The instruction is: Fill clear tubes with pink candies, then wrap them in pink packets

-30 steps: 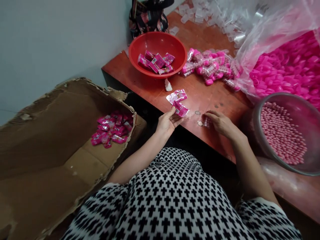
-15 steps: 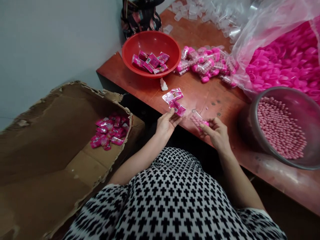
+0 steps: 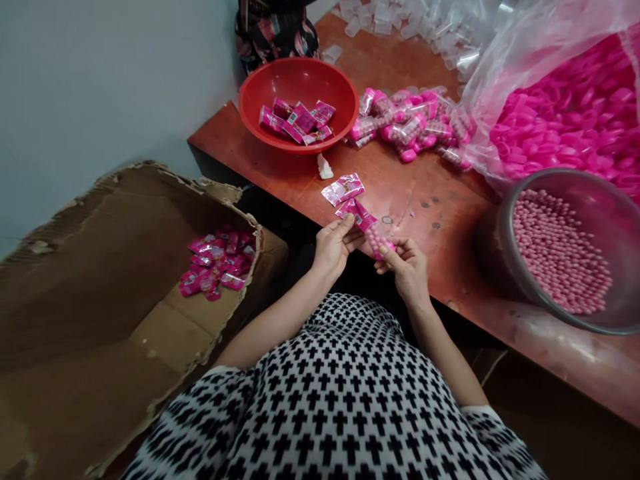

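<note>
Between thumb and fingers, my left hand [image 3: 335, 248] pinches a pink printed sleeve [image 3: 359, 215] at the table's front edge. My right hand [image 3: 406, 267] grips a small clear bottle [image 3: 378, 239] of pink beads by its pink cap end. The bottle's clear end meets the sleeve's opening; whether it is inside cannot be made out. Just beyond lies another printed sleeve [image 3: 344, 189], flat on the table. Farther back rests a pile of filled bottles [image 3: 413, 127] with pink caps.
A red bowl [image 3: 250, 123] holds several sleeves. To the left, a cardboard box [image 3: 170, 333] contains several wrapped pink pieces [image 3: 217, 260]. At right stand a grey bucket [image 3: 510, 253] of pink beads and a plastic bag [image 3: 487, 133] of pink caps. Clear containers [image 3: 435, 30] lie at the back.
My right hand has moved left, bringing the bottle up against the sleeve. The sleeve in my left hand now stands more open toward the bottle.
</note>
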Demonstrator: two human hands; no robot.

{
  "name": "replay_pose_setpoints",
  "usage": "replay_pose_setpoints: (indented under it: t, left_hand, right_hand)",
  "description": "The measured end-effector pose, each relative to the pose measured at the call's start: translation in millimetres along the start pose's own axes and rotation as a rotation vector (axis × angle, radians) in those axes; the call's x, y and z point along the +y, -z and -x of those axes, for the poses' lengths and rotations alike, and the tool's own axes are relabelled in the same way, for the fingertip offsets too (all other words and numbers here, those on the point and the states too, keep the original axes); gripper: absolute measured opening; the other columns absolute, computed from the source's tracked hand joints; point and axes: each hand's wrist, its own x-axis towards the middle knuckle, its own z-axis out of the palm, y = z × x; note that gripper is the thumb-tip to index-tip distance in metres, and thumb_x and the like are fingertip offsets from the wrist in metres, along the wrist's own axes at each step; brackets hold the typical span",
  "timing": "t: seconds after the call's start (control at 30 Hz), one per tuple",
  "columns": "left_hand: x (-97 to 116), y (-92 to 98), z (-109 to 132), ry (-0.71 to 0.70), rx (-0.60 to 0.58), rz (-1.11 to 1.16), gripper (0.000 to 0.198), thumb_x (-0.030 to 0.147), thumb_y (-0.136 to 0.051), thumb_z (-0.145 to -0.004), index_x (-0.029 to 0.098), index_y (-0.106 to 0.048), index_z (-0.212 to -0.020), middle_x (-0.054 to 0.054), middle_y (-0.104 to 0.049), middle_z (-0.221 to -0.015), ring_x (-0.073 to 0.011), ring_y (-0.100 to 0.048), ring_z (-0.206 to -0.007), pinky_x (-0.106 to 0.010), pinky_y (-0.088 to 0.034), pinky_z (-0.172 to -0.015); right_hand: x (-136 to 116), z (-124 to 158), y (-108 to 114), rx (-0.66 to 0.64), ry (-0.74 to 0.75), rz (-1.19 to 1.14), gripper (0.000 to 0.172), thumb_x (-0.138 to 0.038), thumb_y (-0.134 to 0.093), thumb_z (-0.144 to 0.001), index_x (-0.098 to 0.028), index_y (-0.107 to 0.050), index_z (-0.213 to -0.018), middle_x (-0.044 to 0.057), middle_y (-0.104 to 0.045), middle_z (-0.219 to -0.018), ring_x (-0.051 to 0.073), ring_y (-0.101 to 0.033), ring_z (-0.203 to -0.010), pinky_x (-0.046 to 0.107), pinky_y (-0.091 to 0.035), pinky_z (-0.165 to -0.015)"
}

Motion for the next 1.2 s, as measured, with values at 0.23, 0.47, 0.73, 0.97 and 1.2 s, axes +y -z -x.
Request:
replay_pose_setpoints:
  t: [0.23,0.47,0.73,0.97,1.2]
  left_hand:
    - [-1.0,-4.1,-0.5,-0.009,-0.066,0.032,0.033,0.028,-0.083,-0.057,0.014,-0.059,-0.074,0.0,-0.067,-0.072,-0.0101,-0.063,-0.064,-0.024,-0.052,-0.067]
    - [-3.3,-8.0,-3.4,-0.056,-0.008,0.09,0.03,0.024,-0.081,-0.06,0.014,-0.059,-0.078,0.001,-0.066,-0.071,-0.0083,-0.06,-0.058,-0.021,-0.048,-0.058]
    - [-0.8,-3.5,-5.2,-0.062,-0.001,-0.004,0.031,0.029,-0.083,-0.057,0.013,-0.06,-0.07,0.001,-0.065,-0.065,-0.0092,-0.061,-0.056,-0.022,-0.051,-0.059]
    - [3.3,-1.3,-7.1,0.01,0.069,-0.013,0.03,0.03,-0.081,-0.06,0.013,-0.057,-0.067,-0.002,-0.066,-0.062,-0.0129,-0.064,-0.057,-0.027,-0.055,-0.063]
    - [3.8,-4.5,-2.3,0.029,0.095,0.02,0.025,0.028,-0.076,-0.069,0.013,-0.056,-0.068,-0.004,-0.068,-0.066,-0.0142,-0.066,-0.06,-0.03,-0.056,-0.067]
  right_hand:
    - [6.5,0.7,-0.8,0.06,0.081,0.041,0.032,-0.034,-0.074,-0.069,-0.018,-0.054,-0.086,-0.005,-0.065,-0.065,0.008,-0.061,-0.046,0.019,-0.053,-0.043]
    - [8.2,1.3,-4.5,0.011,0.037,0.024,0.033,-0.037,-0.076,-0.067,-0.018,-0.056,-0.086,-0.005,-0.064,-0.063,0.009,-0.06,-0.045,0.019,-0.052,-0.04]
    - [6.0,-2.4,-0.2,0.013,0.03,-0.038,0.032,-0.035,-0.075,-0.068,-0.017,-0.057,-0.087,-0.006,-0.064,-0.058,0.009,-0.06,-0.043,0.018,-0.049,-0.039]
    - [6.0,-1.8,-0.8,0.125,0.113,0.006,0.031,-0.036,-0.074,-0.07,-0.017,-0.057,-0.087,-0.004,-0.065,-0.062,0.01,-0.061,-0.044,0.019,-0.05,-0.04]
    - [9.8,1.9,-7.4,0.202,0.184,0.034,0.028,-0.034,-0.073,-0.071,-0.018,-0.055,-0.086,-0.005,-0.065,-0.065,0.01,-0.063,-0.047,0.021,-0.053,-0.042]
